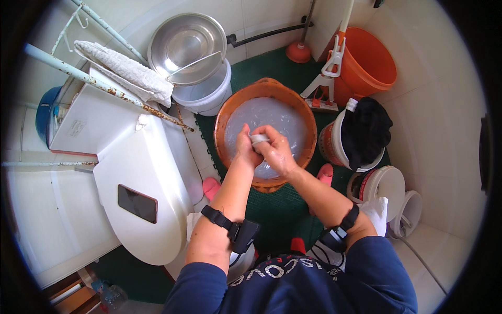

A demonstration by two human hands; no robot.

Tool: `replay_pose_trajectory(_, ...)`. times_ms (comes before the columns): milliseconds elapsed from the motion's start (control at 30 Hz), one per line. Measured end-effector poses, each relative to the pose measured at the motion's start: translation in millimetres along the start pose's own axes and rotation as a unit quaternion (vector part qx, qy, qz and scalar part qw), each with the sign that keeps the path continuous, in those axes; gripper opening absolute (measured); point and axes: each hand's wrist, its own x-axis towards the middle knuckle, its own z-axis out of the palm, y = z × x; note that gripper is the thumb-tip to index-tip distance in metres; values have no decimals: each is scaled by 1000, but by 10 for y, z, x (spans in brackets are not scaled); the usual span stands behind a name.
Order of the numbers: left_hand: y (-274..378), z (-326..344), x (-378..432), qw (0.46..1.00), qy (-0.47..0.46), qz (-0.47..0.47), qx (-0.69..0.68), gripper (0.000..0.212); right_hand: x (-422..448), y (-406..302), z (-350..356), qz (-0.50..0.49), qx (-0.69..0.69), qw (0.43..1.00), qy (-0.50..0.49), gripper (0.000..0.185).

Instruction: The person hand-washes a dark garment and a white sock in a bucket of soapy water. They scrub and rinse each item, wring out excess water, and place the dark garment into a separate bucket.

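An orange plastic basin [220,129] of cloudy, sudsy water [255,112] stands on the floor before me. Over its near half, my left hand [247,148] and my right hand [277,151] are held close together. Between them they grip a small white item [259,139], perhaps folded cloth; the fingers cover much of it. My right thumb and fingers curl round it from the right. My left hand cups it from the left, partly hidden behind the right. Wet skin shines on the right hand.
Left is a closed toilet lid [157,176] with a phone [137,203] on it, under a rusty rail [102,84]. A white bucket [213,98], an orange bucket [366,59] and a bucket with black cloth [366,129] surround the basin. A mop [333,62] leans behind.
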Motion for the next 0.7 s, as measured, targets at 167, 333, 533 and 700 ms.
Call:
replay_pose_trajectory(167, -64, 39, 35, 992, -129, 15, 2, 42, 234, -100, 58, -127, -141, 965, 181, 22)
replay_pose_trajectory(333, 51, 128, -48, 997, 44, 62, -7, 38, 211, -47, 144, 172, 123, 977, 34, 44)
replay_pose_trajectory(533, 1, 79, 4, 993, -26, 79, 80, 34, 169, -75, 193, -19, -71, 992, 99, 54)
replay_pose_trajectory(700, 50, 137, -19, 994, -37, 73, 73, 36, 238, -133, 138, 81, 8, 995, 54, 52)
